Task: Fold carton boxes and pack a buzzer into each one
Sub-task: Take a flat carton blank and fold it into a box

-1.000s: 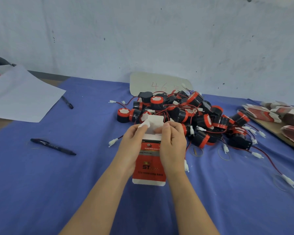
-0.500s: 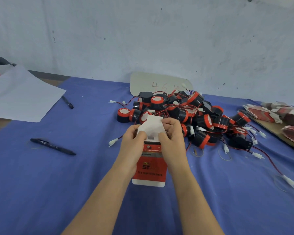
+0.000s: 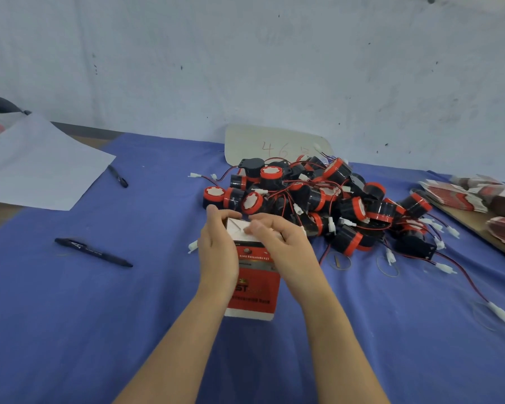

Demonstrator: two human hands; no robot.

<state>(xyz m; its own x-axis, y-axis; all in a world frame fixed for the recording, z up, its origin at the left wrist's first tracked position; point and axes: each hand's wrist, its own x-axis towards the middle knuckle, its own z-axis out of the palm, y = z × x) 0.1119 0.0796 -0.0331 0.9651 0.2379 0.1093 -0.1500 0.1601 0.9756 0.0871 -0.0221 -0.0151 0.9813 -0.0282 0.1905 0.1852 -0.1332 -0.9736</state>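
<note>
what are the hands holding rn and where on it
The red and white carton box, at its far end. The left hand grips its left side near the top; the right hand curls its fingers over the white end flap.

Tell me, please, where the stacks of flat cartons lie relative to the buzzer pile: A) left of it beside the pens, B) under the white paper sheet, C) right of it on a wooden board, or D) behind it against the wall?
C: the flat cartons lie on the wooden board, right of the buzzer pile.

Buzzer pile [image 3: 327,199] blocks beyond; blue cloth [image 3: 70,316] lies open leftward.
</note>
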